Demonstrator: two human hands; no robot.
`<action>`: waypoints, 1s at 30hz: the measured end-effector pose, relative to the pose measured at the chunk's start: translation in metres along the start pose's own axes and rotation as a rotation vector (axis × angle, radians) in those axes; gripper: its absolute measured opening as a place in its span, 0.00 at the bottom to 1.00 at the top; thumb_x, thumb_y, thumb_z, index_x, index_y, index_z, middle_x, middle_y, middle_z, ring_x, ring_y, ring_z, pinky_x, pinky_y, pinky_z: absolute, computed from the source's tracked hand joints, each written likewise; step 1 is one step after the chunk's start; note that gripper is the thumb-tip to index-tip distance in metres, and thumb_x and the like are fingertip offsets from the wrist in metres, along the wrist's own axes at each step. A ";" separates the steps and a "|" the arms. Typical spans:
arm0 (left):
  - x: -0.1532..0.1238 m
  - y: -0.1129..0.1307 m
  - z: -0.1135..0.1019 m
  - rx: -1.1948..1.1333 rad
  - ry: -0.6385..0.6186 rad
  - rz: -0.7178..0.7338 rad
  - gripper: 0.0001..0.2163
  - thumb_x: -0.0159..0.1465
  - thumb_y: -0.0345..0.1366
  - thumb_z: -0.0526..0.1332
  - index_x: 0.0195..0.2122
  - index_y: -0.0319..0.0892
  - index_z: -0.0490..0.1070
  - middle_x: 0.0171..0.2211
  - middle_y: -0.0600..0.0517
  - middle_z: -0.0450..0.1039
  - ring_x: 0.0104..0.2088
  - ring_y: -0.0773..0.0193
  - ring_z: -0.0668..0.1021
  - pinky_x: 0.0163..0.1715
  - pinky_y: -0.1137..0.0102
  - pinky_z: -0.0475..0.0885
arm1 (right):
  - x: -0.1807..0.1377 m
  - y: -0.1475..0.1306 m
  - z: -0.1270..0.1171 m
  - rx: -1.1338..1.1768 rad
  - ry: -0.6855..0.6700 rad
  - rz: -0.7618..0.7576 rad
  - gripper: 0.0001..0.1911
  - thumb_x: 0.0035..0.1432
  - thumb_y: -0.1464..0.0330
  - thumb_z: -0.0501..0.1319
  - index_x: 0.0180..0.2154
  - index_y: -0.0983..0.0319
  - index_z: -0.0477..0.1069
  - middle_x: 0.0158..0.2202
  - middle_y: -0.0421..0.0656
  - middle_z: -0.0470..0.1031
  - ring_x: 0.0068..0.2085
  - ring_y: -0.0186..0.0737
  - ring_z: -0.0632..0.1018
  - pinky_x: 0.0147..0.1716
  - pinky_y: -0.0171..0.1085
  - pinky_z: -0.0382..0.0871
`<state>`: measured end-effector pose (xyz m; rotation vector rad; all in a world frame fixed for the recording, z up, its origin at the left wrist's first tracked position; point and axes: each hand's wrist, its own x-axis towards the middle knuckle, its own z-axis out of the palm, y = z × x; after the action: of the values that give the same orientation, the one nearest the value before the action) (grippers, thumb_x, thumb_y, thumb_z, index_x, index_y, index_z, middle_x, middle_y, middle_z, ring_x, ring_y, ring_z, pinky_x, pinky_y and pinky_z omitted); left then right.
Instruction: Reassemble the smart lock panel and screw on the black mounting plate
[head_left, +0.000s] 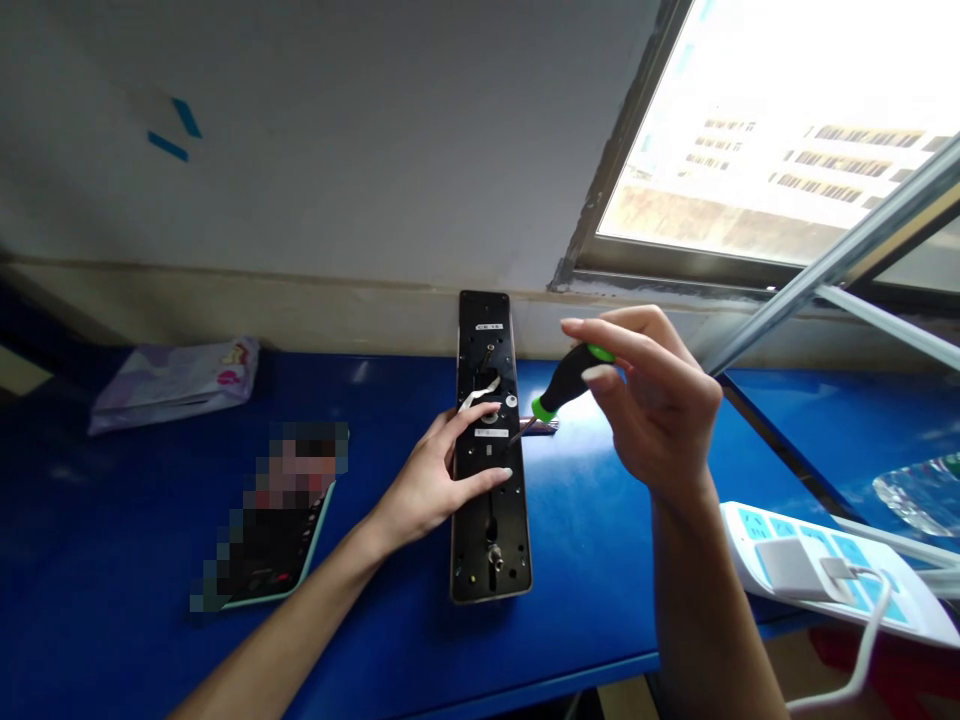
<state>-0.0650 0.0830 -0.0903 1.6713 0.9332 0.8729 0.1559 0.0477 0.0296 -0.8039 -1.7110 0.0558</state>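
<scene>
A long black door lock panel (480,520) lies lengthwise on the blue table, its back face with holes, white labels and a short white cable towards me. My left hand (424,490) holds the panel from the left side, thumb and forefinger spread over its face; the other fingers are partly hidden. My right hand (660,400) pinches the handle of a black and green screwdriver (564,382) between thumb and fingers. The screwdriver slants down to the left, its tip at the panel's right half near the lower label. I cannot tell whether the tip sits in a screw.
On the blue table (375,640), a phone (300,530) lies left of the panel, with a purple-white packet (176,385) behind it. To the right are a power strip (922,605) with a white charger (795,568), a clear plastic bottle (919,495) and a metal bar (832,265).
</scene>
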 end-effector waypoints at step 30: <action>0.000 -0.001 0.000 0.045 0.006 0.009 0.33 0.59 0.47 0.75 0.66 0.57 0.71 0.64 0.47 0.71 0.65 0.44 0.76 0.68 0.49 0.70 | 0.000 -0.005 -0.002 0.266 -0.161 0.106 0.24 0.71 0.75 0.62 0.62 0.48 0.77 0.59 0.45 0.81 0.53 0.48 0.85 0.51 0.50 0.83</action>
<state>-0.0652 0.0834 -0.0910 1.7129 0.9562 0.8697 0.1550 0.0431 0.0319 -0.7045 -1.7634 0.4220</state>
